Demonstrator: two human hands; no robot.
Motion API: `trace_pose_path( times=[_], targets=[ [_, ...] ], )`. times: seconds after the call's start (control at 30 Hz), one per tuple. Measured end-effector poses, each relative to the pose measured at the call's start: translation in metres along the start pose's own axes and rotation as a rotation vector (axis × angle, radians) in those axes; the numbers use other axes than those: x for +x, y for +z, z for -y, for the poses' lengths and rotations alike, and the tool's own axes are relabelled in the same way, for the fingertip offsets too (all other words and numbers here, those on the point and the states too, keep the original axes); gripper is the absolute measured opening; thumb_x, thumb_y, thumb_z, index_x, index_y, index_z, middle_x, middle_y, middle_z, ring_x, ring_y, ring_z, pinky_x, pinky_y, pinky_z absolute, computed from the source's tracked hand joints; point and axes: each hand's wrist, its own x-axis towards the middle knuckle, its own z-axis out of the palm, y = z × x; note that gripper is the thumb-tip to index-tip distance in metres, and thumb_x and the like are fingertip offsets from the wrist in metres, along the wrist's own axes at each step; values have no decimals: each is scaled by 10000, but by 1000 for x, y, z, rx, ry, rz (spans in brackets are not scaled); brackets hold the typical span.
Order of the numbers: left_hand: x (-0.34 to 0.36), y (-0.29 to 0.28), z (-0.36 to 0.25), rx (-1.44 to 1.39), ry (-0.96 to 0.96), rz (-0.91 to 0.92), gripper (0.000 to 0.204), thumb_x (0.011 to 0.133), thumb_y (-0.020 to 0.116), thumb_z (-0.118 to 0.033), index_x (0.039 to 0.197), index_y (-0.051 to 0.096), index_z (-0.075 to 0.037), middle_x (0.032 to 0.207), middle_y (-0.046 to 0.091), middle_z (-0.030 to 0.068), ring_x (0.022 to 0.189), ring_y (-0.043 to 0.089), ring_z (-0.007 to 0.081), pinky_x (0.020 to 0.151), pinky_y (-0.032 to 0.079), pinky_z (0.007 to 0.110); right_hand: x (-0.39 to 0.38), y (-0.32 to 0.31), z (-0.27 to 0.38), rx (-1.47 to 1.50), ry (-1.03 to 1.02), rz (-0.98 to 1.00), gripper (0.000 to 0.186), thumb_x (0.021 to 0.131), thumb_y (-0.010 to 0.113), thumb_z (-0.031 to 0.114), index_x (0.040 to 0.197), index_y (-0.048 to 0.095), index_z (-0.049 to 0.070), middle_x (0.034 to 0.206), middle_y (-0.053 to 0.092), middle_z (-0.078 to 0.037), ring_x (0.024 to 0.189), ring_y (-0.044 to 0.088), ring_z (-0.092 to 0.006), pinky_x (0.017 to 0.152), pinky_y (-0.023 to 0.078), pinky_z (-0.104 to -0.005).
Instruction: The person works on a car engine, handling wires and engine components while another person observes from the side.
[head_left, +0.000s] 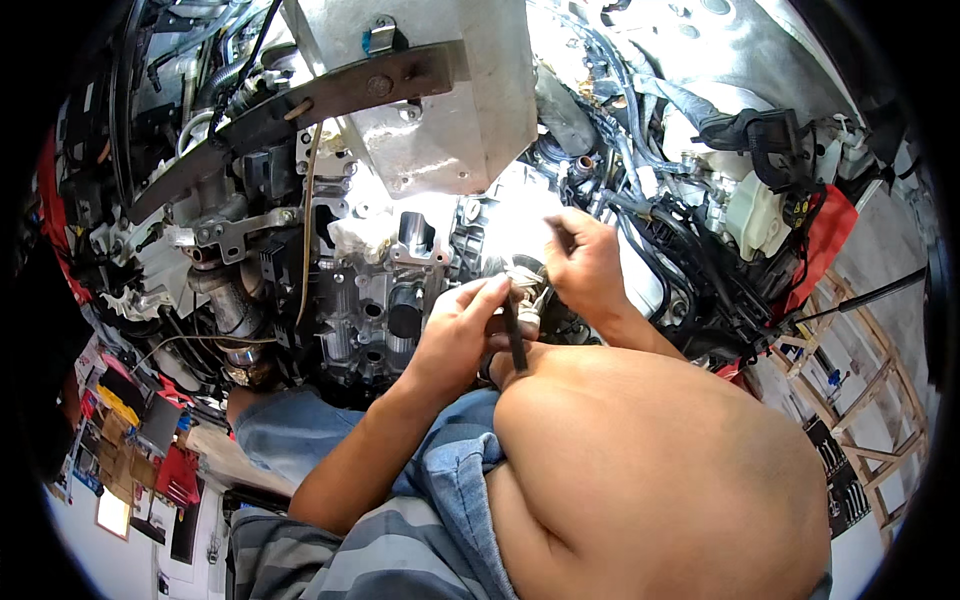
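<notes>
My left hand (455,335) is closed in a pinch at the front of the opened engine (370,315). A narrow dark strip (515,340) sticks out by its fingertips toward my bare knee. To the right, my right hand (588,265) has its fingers curled, thumb against the index finger; what they hold, if anything, is lost in glare and shadow. Between the two hands sits a pale, crumpled bundle (527,285), partly covered by my left fingers. Strong light whites out the area just behind it.
A large metal panel (430,120) and a rusty brown bar (330,100) hang over the engine's far side. Hoses and wiring (650,220) crowd the right, near a pale plastic reservoir (757,220). My bent knee (640,450) fills the lower right. A wooden ladder (860,400) stands beyond.
</notes>
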Motion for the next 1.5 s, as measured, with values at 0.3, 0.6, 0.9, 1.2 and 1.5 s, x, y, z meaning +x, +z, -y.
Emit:
trace_pose_path(
  times=[0.3, 0.6, 0.9, 1.2, 1.5],
  targets=[
    [-57, -59, -4, 115, 775, -245, 277, 1048, 402, -262, 1036, 505, -6, 856, 568, 96, 676, 642, 193, 634, 559, 334, 30, 73, -19, -501, -322, 65, 244, 757, 607, 256, 804, 678, 27, 896, 632, -187, 903, 573, -335, 877, 401, -492],
    [-19, -68, 17, 104, 874, -427, 286, 1038, 420, -278, 1019, 507, -7, 826, 573, 91, 663, 640, 187, 646, 567, 335, 41, 74, -23, -408, -312, 49, 203, 710, 657, 261, 729, 659, 58, 746, 633, -120, 746, 587, -299, 714, 437, -430],
    [-1, -62, 25, 146, 917, -546, 278, 1024, 447, -282, 1013, 510, -11, 791, 587, 85, 639, 631, 164, 608, 559, 289, 44, 77, -24, -193, -391, -6, 283, 718, 662, 286, 545, 609, 68, 522, 560, -80, 527, 555, -263, 574, 468, -396],
    [0, -60, 25, 154, 935, -529, 270, 1018, 460, -273, 986, 505, -8, 792, 583, 75, 651, 623, 156, 618, 553, 273, 37, 95, -45, -347, -277, -49, 196, 737, 666, 329, 707, 712, 140, 744, 689, -55, 786, 638, -251, 825, 400, -423],
    [2, -63, 28, 139, 947, -541, 262, 1014, 465, -262, 991, 514, -6, 776, 585, 76, 638, 621, 156, 600, 544, 264, 40, 84, -29, -391, -178, -20, 164, 732, 652, 260, 654, 664, 116, 698, 655, -57, 721, 617, -242, 714, 426, -407]
  ],
)
